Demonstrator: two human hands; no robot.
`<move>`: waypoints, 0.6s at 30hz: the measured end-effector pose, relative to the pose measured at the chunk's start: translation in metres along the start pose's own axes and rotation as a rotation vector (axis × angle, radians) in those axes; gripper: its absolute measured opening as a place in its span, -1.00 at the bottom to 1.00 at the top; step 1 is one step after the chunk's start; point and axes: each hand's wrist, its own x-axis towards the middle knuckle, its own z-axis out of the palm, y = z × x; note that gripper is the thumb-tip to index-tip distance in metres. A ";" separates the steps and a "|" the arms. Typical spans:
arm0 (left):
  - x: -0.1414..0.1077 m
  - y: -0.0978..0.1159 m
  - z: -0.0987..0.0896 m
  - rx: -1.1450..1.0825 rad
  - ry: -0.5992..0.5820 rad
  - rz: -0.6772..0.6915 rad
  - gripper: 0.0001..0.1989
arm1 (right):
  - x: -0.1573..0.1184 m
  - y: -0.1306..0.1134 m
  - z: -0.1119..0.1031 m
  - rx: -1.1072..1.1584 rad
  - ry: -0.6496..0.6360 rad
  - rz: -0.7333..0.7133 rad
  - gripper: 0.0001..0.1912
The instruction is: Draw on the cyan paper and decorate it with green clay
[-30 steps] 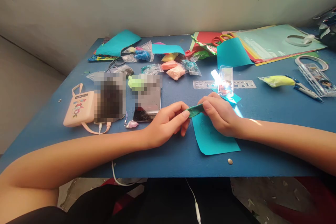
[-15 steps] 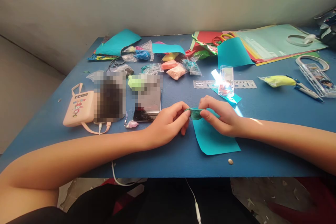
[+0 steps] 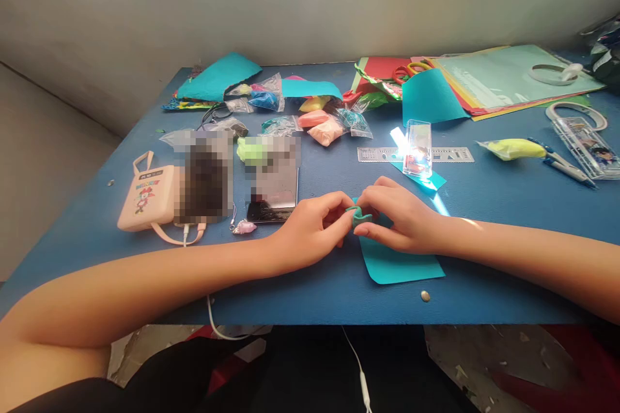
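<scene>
A small piece of green clay (image 3: 361, 216), bent into a curl, is between my two hands. My left hand (image 3: 322, 222) pinches its left end between thumb and fingers. On its other side, my right hand (image 3: 394, 218) has thumb and index finger closed around the clay's right part. Beneath my right hand lies a turquoise sheet of paper (image 3: 402, 264) on the blue table (image 3: 310, 300). My fingers partly cover the clay and the upper part of the sheet.
A metal ruler (image 3: 460, 155) and a clear case (image 3: 418, 148) lie beyond my right hand. Left are a pink power bank (image 3: 148, 200) and a phone (image 3: 271, 211). Clay bags (image 3: 327, 131), coloured papers (image 3: 513, 77) and a pen (image 3: 571, 168) lie farther back.
The green clay was stretched fairly flat between my hands and is now curled up. My right hand has moved left, closer to my left hand.
</scene>
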 end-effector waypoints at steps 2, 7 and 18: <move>0.000 0.001 -0.002 0.013 -0.022 0.018 -0.86 | 0.000 0.000 0.001 -0.001 -0.005 0.017 -0.70; -0.003 0.003 -0.006 0.047 -0.077 0.088 -0.78 | 0.000 0.000 0.003 -0.062 0.017 0.096 -0.70; -0.002 0.005 -0.002 0.101 -0.065 0.163 -0.84 | -0.003 0.002 0.007 -0.223 0.003 -0.075 -0.68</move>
